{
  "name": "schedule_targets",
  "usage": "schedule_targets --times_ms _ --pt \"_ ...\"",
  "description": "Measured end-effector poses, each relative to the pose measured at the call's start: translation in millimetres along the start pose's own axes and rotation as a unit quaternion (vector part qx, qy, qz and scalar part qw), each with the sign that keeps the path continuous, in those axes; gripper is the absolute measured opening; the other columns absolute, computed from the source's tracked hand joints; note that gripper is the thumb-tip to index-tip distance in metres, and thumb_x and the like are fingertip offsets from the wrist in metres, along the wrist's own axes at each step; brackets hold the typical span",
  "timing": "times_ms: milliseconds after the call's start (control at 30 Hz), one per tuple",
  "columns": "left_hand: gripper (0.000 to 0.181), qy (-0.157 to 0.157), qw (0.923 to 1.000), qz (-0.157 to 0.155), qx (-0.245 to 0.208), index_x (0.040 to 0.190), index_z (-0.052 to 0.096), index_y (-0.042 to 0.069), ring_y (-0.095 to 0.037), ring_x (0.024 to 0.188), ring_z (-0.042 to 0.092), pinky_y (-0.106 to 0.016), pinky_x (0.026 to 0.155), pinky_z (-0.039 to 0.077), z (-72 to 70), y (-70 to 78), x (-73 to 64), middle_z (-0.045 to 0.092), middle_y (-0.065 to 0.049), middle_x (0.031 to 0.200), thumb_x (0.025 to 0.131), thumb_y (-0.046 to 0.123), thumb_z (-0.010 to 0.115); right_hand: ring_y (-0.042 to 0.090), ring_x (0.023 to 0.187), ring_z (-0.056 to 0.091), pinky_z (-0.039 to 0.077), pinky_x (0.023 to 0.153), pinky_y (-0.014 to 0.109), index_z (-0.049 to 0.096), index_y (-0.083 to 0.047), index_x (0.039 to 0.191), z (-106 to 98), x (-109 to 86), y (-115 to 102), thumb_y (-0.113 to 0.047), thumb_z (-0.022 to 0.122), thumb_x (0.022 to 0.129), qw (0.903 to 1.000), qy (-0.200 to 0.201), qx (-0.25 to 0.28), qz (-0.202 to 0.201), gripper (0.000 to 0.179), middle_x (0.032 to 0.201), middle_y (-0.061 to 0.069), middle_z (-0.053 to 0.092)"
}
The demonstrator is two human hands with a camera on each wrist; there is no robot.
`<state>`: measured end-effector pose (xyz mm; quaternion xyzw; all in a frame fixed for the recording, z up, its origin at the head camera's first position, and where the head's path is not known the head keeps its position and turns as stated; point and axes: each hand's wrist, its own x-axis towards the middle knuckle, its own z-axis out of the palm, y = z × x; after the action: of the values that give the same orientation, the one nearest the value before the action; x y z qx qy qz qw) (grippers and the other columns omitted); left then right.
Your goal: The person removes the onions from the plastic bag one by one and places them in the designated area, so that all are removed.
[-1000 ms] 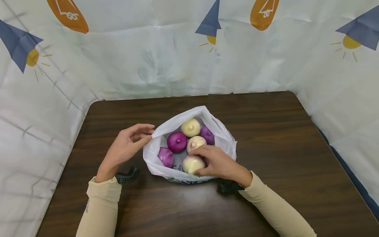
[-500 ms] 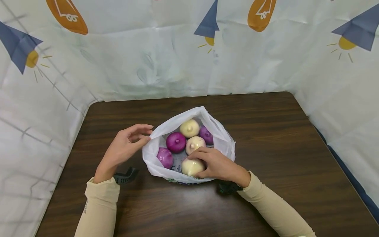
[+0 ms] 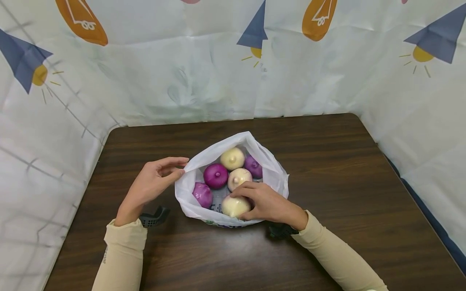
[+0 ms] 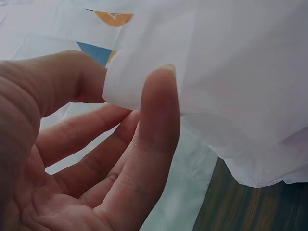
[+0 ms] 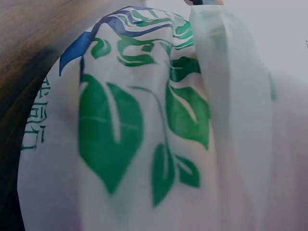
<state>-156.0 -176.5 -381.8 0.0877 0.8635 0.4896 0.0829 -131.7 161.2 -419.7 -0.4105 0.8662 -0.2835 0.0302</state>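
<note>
A white plastic bag [image 3: 208, 154] lies with its mouth wide, several purple and pale onions inside. My left hand [image 3: 150, 184] pinches the bag's left rim between thumb and forefinger; the left wrist view shows the bag's edge [image 4: 130, 86] held there. Reaching in over the near right side, my right hand [image 3: 267, 202] has thumb and fingers curled round the front pale onion [image 3: 234, 206]. Behind that lie another pale onion [image 3: 239, 178] and a deep purple onion [image 3: 215, 176]. In the right wrist view the bag's leaf-printed wall [image 5: 130, 159] hides the hand's grip.
The bag rests mid-table on a dark wood-grain tabletop [image 3: 327, 161]. White patterned sheeting [image 3: 204, 76] hangs behind the table and at both sides. One more purple onion [image 3: 203, 195] sits at the bag's left, another [image 3: 253, 166] at its right.
The head view has shifted slightly. My left hand still pinches the bag's rim, and my right hand still holds the front pale onion in the bag.
</note>
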Motion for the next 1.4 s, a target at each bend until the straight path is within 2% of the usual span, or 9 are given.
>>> schedule_targets --times_ms 133,500,633,800,900,1000,1100,1267,1400 --pt "0.040 -0.001 0.9999 -0.010 0.000 0.134 0.069 0.016 0.001 0.097 0.071 -0.016 0.083 0.057 -0.4 0.8 -0.3 0.072 -0.012 0.129 0.099 0.034 0.071 0.014 0.110 0.069 0.060 0.092 0.029 0.073 -0.016 0.121 -3 -1.4 0 -0.024 0.090 0.076 0.9999 0.012 -0.003 -0.004 0.048 0.120 0.001 0.073" --pt "0.040 -0.002 1.0000 -0.001 -0.006 0.133 0.068 0.013 0.001 0.097 0.071 -0.015 0.083 0.057 1.3 -2.7 0.9 0.073 -0.013 0.128 0.099 0.032 0.072 0.014 0.109 0.069 0.062 0.089 0.030 0.073 -0.014 0.119 -21 -4.8 3 -0.028 0.097 0.070 0.9961 0.082 0.029 -0.014 0.056 0.118 0.000 0.073" --pt "0.040 -0.006 1.0000 -0.001 -0.004 0.134 0.068 0.013 0.001 0.098 0.071 -0.015 0.083 0.057 0.8 -3.4 0.5 0.072 -0.013 0.128 0.099 0.033 0.071 0.016 0.111 0.069 0.061 0.092 0.034 0.074 -0.015 0.120 -30 -7.0 5 -0.028 0.098 0.069 0.9933 0.107 0.043 0.000 0.058 0.121 0.000 0.074" --pt "0.043 -0.009 1.0000 -0.002 -0.001 0.137 0.066 0.013 0.002 0.100 0.070 -0.014 0.084 0.056 -1.3 -2.5 -0.6 0.072 -0.013 0.129 0.099 0.034 0.070 0.015 0.113 0.068 0.061 0.096 0.036 0.073 -0.017 0.124 -44 -11.9 11 -0.024 0.098 0.069 0.9874 0.130 0.086 0.029 0.061 0.125 0.000 0.073" --pt "0.044 -0.011 0.9999 0.000 0.002 0.138 0.065 0.013 0.003 0.101 0.070 -0.013 0.084 0.056 -2.1 -1.1 -0.7 0.072 -0.013 0.129 0.099 0.034 0.070 0.012 0.110 0.068 0.061 0.097 0.032 0.073 -0.015 0.125 -52 -14.6 16 -0.019 0.098 0.069 0.9777 0.159 0.132 0.039 0.061 0.123 0.002 0.074" --pt "0.044 -0.015 0.9999 0.002 0.002 0.138 0.065 0.014 0.003 0.101 0.070 -0.014 0.085 0.056 -2.1 -0.7 -1.1 0.072 -0.012 0.129 0.100 0.034 0.070 0.010 0.109 0.068 0.059 0.099 0.028 0.072 -0.010 0.124 -58 -16.8 21 -0.009 0.096 0.069 0.9605 0.201 0.187 0.044 0.060 0.120 0.008 0.072" --pt "0.044 -0.018 0.9998 0.002 0.005 0.138 0.065 0.014 0.003 0.102 0.070 -0.014 0.085 0.056 -1.8 -0.3 -1.3 0.072 -0.012 0.130 0.100 0.035 0.070 0.006 0.111 0.068 0.058 0.100 0.024 0.071 -0.006 0.125 -64 -21.3 26 0.000 0.094 0.069 0.9432 0.244 0.217 0.061 0.061 0.122 0.012 0.071" --pt "0.044 -0.018 0.9998 0.004 0.007 0.138 0.065 0.013 0.003 0.101 0.069 -0.014 0.084 0.056 -0.2 1.2 -0.6 0.071 -0.013 0.130 0.100 0.034 0.069 0.004 0.113 0.070 0.058 0.099 0.023 0.070 -0.007 0.127 -74 -30.9 38 0.003 0.092 0.071 0.9230 0.296 0.223 0.102 0.061 0.125 0.013 0.070" --pt "0.043 -0.018 0.9998 0.005 0.007 0.139 0.064 0.013 0.002 0.100 0.070 -0.015 0.084 0.056 0.4 2.3 0.1 0.071 -0.014 0.130 0.101 0.033 0.069 0.004 0.111 0.070 0.058 0.098 0.020 0.070 -0.008 0.128 -81 -37.4 51 0.001 0.091 0.073 0.9089 0.327 0.222 0.132 0.060 0.126 0.005 0.070"
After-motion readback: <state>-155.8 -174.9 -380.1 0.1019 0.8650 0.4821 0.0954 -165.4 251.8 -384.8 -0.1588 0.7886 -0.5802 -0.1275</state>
